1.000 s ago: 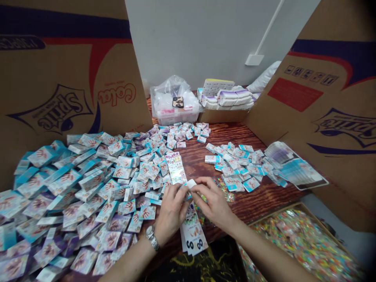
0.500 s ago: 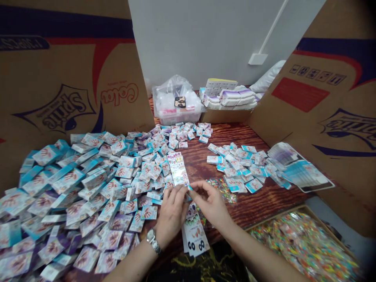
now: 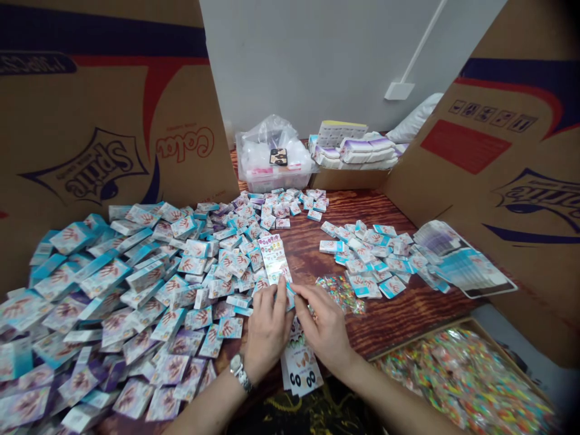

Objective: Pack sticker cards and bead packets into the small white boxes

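My left hand (image 3: 268,329) and my right hand (image 3: 322,326) meet at the table's near middle, fingers curled together round a small blue and white box (image 3: 290,296) that is mostly hidden between them. A watch sits on my left wrist. Under the hands lies a stack of printed sticker sheets (image 3: 301,365). Another sticker sheet (image 3: 274,258) lies just beyond my fingertips. A small clear packet of colourful bits (image 3: 341,292) lies to the right of my right hand.
A big heap of small blue and purple boxes (image 3: 113,296) covers the left of the wooden table (image 3: 399,314). A smaller heap (image 3: 371,257) and flat box blanks (image 3: 462,266) lie right. Cardboard walls (image 3: 90,121) flank both sides. A tray of colourful packets (image 3: 462,380) sits near right; a plastic tub (image 3: 272,163) stands behind.
The white flap seen above my fingers a second ago is gone from sight. Both hands have drawn closer together over the small box.
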Tool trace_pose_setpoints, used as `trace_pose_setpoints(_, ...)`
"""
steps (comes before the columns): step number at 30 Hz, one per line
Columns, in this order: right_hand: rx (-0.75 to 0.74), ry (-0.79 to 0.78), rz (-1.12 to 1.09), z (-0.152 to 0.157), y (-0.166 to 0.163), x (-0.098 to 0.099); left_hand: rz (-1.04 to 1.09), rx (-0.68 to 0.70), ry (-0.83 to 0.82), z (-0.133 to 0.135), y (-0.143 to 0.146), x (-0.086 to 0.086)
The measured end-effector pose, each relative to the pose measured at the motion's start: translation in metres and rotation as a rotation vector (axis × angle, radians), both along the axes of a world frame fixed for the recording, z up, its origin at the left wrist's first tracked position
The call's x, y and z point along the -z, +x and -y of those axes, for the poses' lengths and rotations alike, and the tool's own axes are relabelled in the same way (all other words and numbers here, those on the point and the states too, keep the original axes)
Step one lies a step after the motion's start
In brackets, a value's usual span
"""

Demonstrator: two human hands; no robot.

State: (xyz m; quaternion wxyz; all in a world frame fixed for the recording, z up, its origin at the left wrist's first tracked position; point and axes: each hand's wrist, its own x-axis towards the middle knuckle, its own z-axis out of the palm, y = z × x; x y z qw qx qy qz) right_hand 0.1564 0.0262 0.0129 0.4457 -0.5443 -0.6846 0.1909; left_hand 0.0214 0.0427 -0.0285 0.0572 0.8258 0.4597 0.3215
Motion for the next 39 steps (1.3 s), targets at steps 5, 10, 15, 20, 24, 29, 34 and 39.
trace_pose_setpoints(5,-0.058,0.222,0.146,0.011,-0.005,0.014,-0.015,0.021,-0.023,0.0,-0.001,-0.001)
trace_pose_setpoints(10,-0.191,0.064,0.126,0.004,0.004,0.011,-0.065,0.042,-0.007,-0.003,-0.011,-0.004)
trace_pose_setpoints(15,-0.364,-0.126,0.246,-0.042,0.036,0.021,-0.249,-0.174,0.071,-0.049,-0.055,-0.031)
trace_pose_setpoints(20,-0.616,-0.134,0.631,-0.082,0.049,0.052,-0.369,-0.323,0.132,-0.087,-0.092,-0.062)
trace_pose_setpoints(24,-0.672,-0.155,0.726,-0.084,0.043,0.066,-0.253,-0.2,0.137,-0.07,-0.085,-0.054)
trace_pose_setpoints(29,-0.609,-0.1,0.719,-0.075,0.039,0.071,0.056,-0.035,-0.123,-0.027,-0.065,-0.029)
trace_pose_setpoints(34,-0.479,0.01,0.616,-0.067,0.037,0.059,0.581,0.208,-1.087,0.018,-0.038,-0.026)
trace_pose_setpoints(39,-0.509,0.125,0.435,-0.037,0.042,0.001,1.342,0.152,-1.742,0.021,-0.018,-0.03)
